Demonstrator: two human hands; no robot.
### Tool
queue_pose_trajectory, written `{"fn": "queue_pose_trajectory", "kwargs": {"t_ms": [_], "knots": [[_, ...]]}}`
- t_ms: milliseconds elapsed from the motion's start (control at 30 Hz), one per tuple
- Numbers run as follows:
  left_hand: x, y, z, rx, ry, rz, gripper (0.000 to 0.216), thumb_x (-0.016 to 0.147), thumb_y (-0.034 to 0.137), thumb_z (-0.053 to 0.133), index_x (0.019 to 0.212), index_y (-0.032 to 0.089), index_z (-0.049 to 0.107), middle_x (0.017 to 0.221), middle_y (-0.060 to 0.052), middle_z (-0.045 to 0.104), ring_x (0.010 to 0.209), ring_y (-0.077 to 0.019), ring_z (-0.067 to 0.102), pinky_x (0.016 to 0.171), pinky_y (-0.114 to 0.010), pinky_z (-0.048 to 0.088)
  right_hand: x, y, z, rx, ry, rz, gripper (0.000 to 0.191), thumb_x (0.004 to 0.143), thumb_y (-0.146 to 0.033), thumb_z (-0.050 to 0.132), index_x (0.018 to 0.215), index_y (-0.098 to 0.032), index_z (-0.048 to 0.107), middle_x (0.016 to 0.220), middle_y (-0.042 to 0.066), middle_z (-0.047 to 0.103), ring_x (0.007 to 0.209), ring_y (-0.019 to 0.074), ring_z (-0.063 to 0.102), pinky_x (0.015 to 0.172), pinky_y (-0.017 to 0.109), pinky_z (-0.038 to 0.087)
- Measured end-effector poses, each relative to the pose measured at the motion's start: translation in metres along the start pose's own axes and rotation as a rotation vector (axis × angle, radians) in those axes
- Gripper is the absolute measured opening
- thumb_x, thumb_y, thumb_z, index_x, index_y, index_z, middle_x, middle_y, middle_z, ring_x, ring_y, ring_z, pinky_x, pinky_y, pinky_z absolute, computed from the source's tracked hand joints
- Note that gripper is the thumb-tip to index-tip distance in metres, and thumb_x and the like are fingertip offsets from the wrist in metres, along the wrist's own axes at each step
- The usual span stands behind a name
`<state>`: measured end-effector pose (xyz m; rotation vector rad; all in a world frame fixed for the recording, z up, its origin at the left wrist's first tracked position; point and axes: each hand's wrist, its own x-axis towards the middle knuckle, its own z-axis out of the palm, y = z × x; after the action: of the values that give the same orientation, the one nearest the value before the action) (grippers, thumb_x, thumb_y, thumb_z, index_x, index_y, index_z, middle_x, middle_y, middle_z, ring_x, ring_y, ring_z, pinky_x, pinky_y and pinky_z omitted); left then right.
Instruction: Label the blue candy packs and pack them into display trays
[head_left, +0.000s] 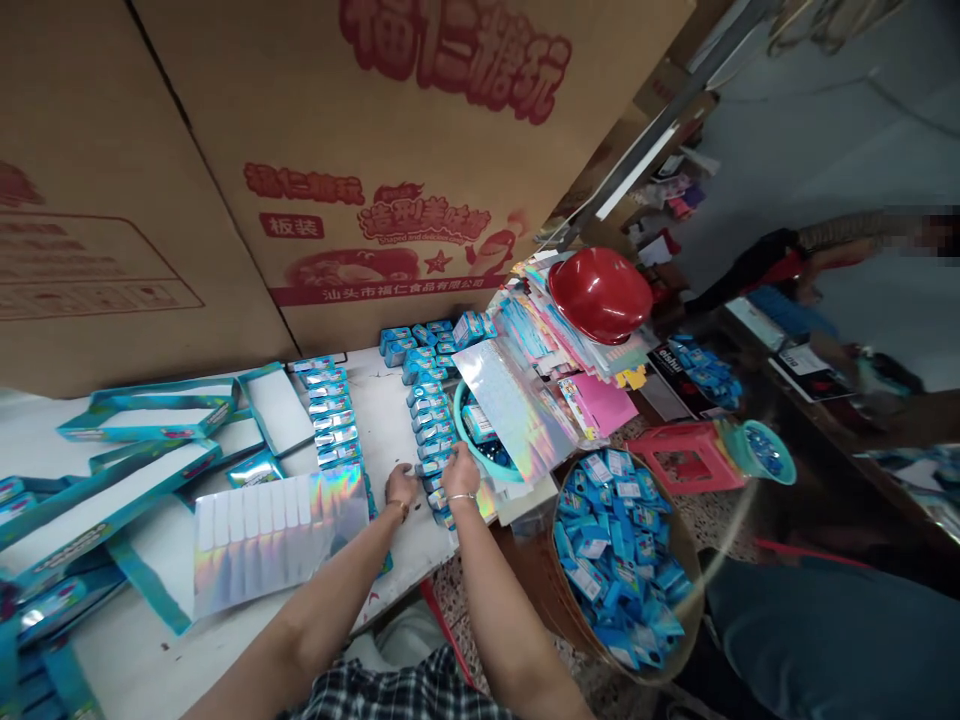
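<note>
Looks like we're extending the row of matching boxes (429,410). Right hand (459,480) grip is pinched on a small blue cardboard box (430,467) at its fingertips. Left hand (401,488) sits just left, curled on the white surface (390,410); can't tell if it holds anything. Next move needs square alignment.

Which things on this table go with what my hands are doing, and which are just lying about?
In use: left hand and right hand at the row of small blue boxes; second row beside it; probably the basket of blue boxes.
Lying about: red bowl, pink stool, cardboard carton, pile of coloured sheets.
</note>
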<state>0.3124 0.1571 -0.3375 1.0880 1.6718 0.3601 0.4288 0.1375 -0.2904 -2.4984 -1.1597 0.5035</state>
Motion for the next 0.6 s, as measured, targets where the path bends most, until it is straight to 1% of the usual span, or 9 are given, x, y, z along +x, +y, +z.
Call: {"fn": "queue_pose_trajectory", "kwargs": {"t_ms": [100, 167, 200, 233, 300, 367, 433, 500, 600], "knots": [[-0.010, 0.004, -0.012, -0.108, 0.039, 0.003, 0.041, 0.088, 0.030, 0.049, 0.123, 0.011, 0.057, 0.102, -0.012, 0.072, 0.095, -0.0223, 0.068, 0.079, -0.030, 0.052, -0.007, 0.000, -0.018, 0.098, 0.031, -0.045, 0.023, 0.090, -0.022, 0.044, 0.106, -0.020, 0.061, 0.104, 0.009, 0.067, 0.093, 0.0215, 0.062, 0.078, 0.030, 0.042], [-0.023, 0.010, -0.022, -0.220, 0.023, 0.052, 0.047, 0.092, 0.042, 0.040, 0.126, 0.013, 0.055, 0.111, -0.012, 0.069, 0.099, -0.0210, 0.067, 0.078, -0.029, 0.053, -0.013, 0.000, -0.029, 0.309, 0.051, -0.085, 0.025, 0.090, -0.031, 0.043, 0.101, -0.019, 0.062, 0.102, 0.008, 0.067, 0.094, 0.0214, 0.062, 0.082, 0.031, 0.044], [-0.030, 0.014, -0.028, -0.295, -0.016, 0.085, 0.052, 0.093, 0.049, 0.038, 0.126, 0.014, 0.056, 0.116, -0.012, 0.068, 0.103, -0.0214, 0.065, 0.079, -0.030, 0.052, -0.015, -0.001, -0.034, 0.450, 0.041, -0.094, 0.027, 0.089, -0.035, 0.043, 0.098, -0.019, 0.063, 0.098, 0.008, 0.068, 0.093, 0.0213, 0.062, 0.082, 0.032, 0.045], [-0.038, 0.018, -0.034, -0.375, -0.083, 0.119, 0.057, 0.092, 0.056, 0.036, 0.125, 0.014, 0.057, 0.119, -0.013, 0.066, 0.107, -0.0223, 0.063, 0.081, -0.030, 0.052, -0.017, -0.004, -0.037, 0.591, 0.015, -0.089, 0.028, 0.087, -0.039, 0.045, 0.095, -0.019, 0.063, 0.094, 0.007, 0.068, 0.089, 0.0209, 0.063, 0.079, 0.031, 0.046], [-0.053, 0.027, -0.046, -0.518, -0.289, 0.150, 0.067, 0.088, 0.066, 0.035, 0.121, 0.013, 0.060, 0.122, -0.015, 0.065, 0.112, -0.0243, 0.061, 0.084, -0.032, 0.050, -0.017, -0.011, -0.042, 0.802, -0.074, -0.039, 0.032, 0.083, -0.047, 0.050, 0.091, -0.019, 0.064, 0.088, 0.006, 0.069, 0.076, 0.0189, 0.063, 0.068, 0.029, 0.047], [-0.064, 0.034, -0.057, -0.598, -0.507, 0.124, 0.073, 0.085, 0.072, 0.035, 0.118, 0.013, 0.063, 0.121, -0.015, 0.066, 0.108, -0.0243, 0.062, 0.083, -0.033, 0.049, -0.014, -0.020, -0.043, 0.907, -0.170, 0.036, 0.038, 0.079, -0.053, 0.055, 0.091, -0.019, 0.064, 0.085, 0.005, 0.070, 0.059, 0.0147, 0.058, 0.054, 0.025, 0.043], [-0.070, 0.039, -0.066, -0.632, -0.633, 0.089, 0.074, 0.083, 0.074, 0.037, 0.115, 0.013, 0.064, 0.111, -0.015, 0.069, 0.096, -0.0230, 0.066, 0.077, -0.031, 0.049, -0.008, -0.031, -0.044, 0.935, -0.238, 0.084, 0.042, 0.077, -0.056, 0.057, 0.094, -0.019, 0.063, 0.087, 0.004, 0.070, 0.046, 0.0099, 0.047, 0.044, 0.023, 0.036], [-0.069, 0.041, -0.073, -0.610, -0.639, 0.113, 0.068, 0.080, 0.073, 0.046, 0.106, 0.013, 0.066, 0.097, -0.012, 0.072, 0.083, -0.0204, 0.067, 0.071, -0.029, 0.048, 0.000, -0.041, -0.044, 0.939, -0.263, 0.091, 0.044, 0.076, -0.058, 0.058, 0.095, -0.018, 0.062, 0.088, 0.005, 0.070, 0.042, 0.0076, 0.041, 0.041, 0.023, 0.033], [-0.054, 0.043, -0.078, -0.520, -0.506, 0.195, 0.051, 0.073, 0.064, 0.063, 0.084, 0.014, 0.067, 0.074, -0.005, 0.070, 0.065, -0.0149, 0.063, 0.064, -0.025, 0.045, 0.016, -0.052, -0.043, 0.928, -0.270, 0.048, 0.044, 0.076, -0.056, 0.059, 0.096, -0.017, 0.062, 0.089, 0.005, 0.069, 0.046, 0.0087, 0.047, 0.044, 0.023, 0.038]]}}
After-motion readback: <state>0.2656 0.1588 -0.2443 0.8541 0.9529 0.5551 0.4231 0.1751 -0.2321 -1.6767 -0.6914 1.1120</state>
